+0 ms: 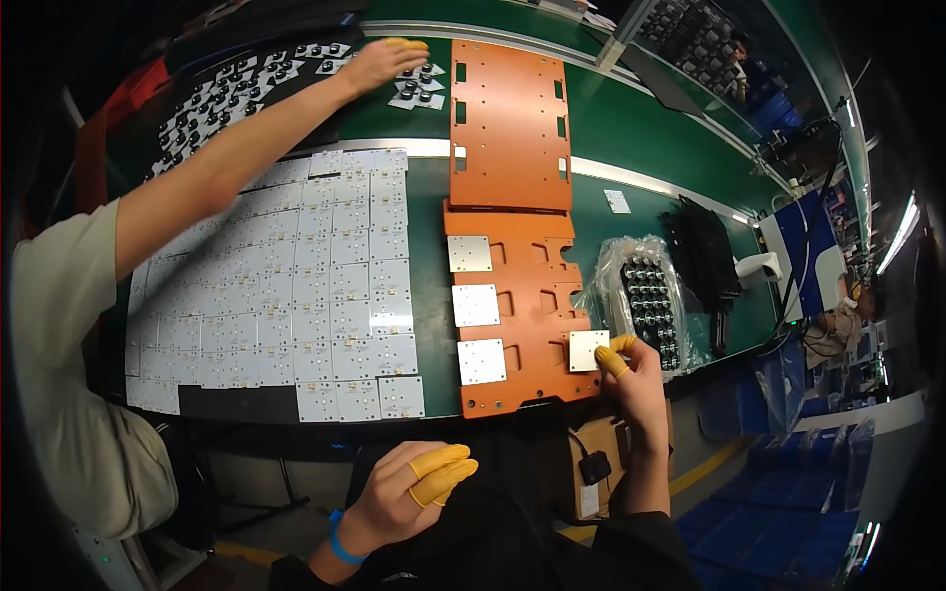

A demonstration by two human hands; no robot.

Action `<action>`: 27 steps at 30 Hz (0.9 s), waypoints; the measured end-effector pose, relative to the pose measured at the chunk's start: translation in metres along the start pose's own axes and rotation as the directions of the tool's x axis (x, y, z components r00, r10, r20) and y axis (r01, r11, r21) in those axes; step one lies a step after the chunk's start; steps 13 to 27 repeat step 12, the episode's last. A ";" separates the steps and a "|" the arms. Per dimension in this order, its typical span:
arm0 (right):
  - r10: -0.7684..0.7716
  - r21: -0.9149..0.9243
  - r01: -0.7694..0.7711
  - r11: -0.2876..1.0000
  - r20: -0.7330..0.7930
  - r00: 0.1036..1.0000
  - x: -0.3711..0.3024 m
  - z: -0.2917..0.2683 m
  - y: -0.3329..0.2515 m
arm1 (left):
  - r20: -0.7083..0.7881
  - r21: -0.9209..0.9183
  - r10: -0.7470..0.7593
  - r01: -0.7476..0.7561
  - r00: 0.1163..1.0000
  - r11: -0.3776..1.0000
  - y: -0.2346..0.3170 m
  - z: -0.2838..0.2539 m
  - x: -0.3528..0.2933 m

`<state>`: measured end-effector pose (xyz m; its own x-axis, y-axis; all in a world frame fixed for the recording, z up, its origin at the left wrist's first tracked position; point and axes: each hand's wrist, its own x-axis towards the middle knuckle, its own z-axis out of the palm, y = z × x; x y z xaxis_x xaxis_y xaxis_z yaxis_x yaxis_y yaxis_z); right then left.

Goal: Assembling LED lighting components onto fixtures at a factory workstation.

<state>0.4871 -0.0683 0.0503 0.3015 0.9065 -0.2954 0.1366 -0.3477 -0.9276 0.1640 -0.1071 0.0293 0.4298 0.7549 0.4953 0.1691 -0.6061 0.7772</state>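
Note:
My right hand [636, 379], with yellow finger cots on, pinches the edge of a square white circuit board [588, 351] at the lower right of an orange fixture plate [527, 335]. Three similar square boards [475, 305] lie along the fixture's left side, and recesses show in its middle. Close to my body, below the table edge, my left hand [414, 492] is closed, its fingers in yellow cots drawn together; whatever it may hold is hidden. A blue band circles that wrist.
Joined white board panels [266, 286] cover the table's left. A co-worker's arm [227, 167] reaches across toward white boards with black round parts [414, 94]. Another orange plate [507, 123] lies beyond the fixture. At right are a bagged tray of black parts [645, 300] and a single board [617, 201].

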 end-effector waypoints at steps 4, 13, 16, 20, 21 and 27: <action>0.015 -0.131 -0.019 0.991 -0.031 0.999 0.003 0.000 -0.001 | 0.011 -0.003 -0.021 0.021 1.000 1.000 -0.006 0.001 -0.010; 0.043 -0.161 -0.032 0.986 0.065 0.997 0.013 0.003 0.002 | 0.058 -0.432 -0.530 0.499 0.846 0.751 -0.021 -0.009 -0.048; 0.043 -0.161 -0.032 0.986 0.065 0.997 0.013 0.003 0.002 | 0.058 -0.432 -0.530 0.499 0.846 0.751 -0.021 -0.009 -0.048; 0.043 -0.161 -0.032 0.986 0.065 0.997 0.013 0.003 0.002 | 0.058 -0.432 -0.530 0.499 0.846 0.751 -0.021 -0.009 -0.048; 0.043 -0.161 -0.032 0.986 0.065 0.997 0.013 0.003 0.002 | 0.058 -0.432 -0.530 0.499 0.846 0.751 -0.021 -0.009 -0.048; 0.043 -0.161 -0.032 0.986 0.065 0.997 0.013 0.003 0.002 | 0.058 -0.432 -0.530 0.499 0.846 0.751 -0.021 -0.009 -0.048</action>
